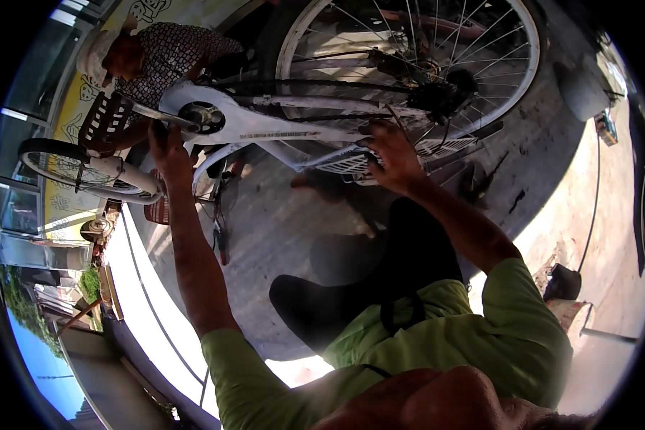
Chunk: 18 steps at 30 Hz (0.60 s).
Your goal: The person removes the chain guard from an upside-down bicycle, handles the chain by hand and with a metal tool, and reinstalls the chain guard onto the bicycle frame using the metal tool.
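An upturned bicycle with a white chain guard [265, 129] fills the upper middle, its spoked rear wheel [509, 79] at the top right. My left hand [168, 149] is raised to the crank end of the guard, fingers closed around the pedal crank [154, 115]. Over by the rear end of the guard is my right hand [394, 154], its fingers spread beside the wire rack [351, 161] and the frame tubes. The chain and the dark hub [448, 93] lie just beyond that hand.
A person in a patterned shirt and hat [168, 57] is close behind the bicycle at the upper left. Near them stand a basket [104, 125] and a small wheel [46, 161]. A cable [596, 193] crosses the floor at the right, near a dark object [562, 283].
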Each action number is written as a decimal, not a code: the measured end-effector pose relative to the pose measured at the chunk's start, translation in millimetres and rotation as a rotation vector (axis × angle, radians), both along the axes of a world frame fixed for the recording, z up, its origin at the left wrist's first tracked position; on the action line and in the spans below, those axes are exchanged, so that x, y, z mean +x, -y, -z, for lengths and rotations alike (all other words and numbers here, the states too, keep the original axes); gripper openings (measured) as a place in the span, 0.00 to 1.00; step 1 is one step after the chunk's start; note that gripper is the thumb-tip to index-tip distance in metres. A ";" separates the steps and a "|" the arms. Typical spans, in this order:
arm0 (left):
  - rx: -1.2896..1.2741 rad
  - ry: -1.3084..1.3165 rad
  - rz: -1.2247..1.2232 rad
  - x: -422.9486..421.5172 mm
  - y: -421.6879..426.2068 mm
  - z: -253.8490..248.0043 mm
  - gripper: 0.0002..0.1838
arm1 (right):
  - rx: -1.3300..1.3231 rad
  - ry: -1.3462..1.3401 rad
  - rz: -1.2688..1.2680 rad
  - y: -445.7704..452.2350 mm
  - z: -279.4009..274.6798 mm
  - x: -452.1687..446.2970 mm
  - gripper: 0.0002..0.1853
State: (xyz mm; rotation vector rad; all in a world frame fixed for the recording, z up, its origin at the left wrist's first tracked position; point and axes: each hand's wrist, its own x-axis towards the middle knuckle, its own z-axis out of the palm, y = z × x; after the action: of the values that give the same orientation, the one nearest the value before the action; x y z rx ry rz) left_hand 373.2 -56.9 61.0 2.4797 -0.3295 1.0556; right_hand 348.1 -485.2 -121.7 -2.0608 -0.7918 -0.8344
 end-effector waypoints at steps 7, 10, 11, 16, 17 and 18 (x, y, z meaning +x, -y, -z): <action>0.126 0.002 -0.096 8.4 -13.9 6.3 0.33 | 0.085 -0.052 0.011 21.6 26.4 -36.3 0.23; -0.094 0.003 -0.033 7.5 -1.4 5.2 0.28 | 0.164 -0.076 0.043 22.0 31.8 -39.7 0.26; -0.164 0.018 -0.017 6.3 4.8 4.0 0.27 | 0.179 -0.117 0.084 20.3 34.0 -40.7 0.27; -0.240 0.000 0.029 6.2 6.8 6.7 0.28 | 0.217 -0.393 0.330 16.0 17.8 -48.4 0.31; -0.208 0.031 0.020 6.9 6.8 8.6 0.27 | 0.205 -0.364 0.331 17.5 20.9 -45.9 0.31; -0.177 0.062 0.011 6.8 9.0 9.0 0.27 | 0.192 -0.336 0.332 22.4 26.2 -40.1 0.31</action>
State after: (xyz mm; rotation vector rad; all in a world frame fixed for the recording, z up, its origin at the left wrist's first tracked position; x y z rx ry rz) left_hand 380.0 -65.9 52.0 2.2899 -0.2564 1.1093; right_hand 308.0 -507.7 -147.9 -2.1089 -0.1810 -0.6801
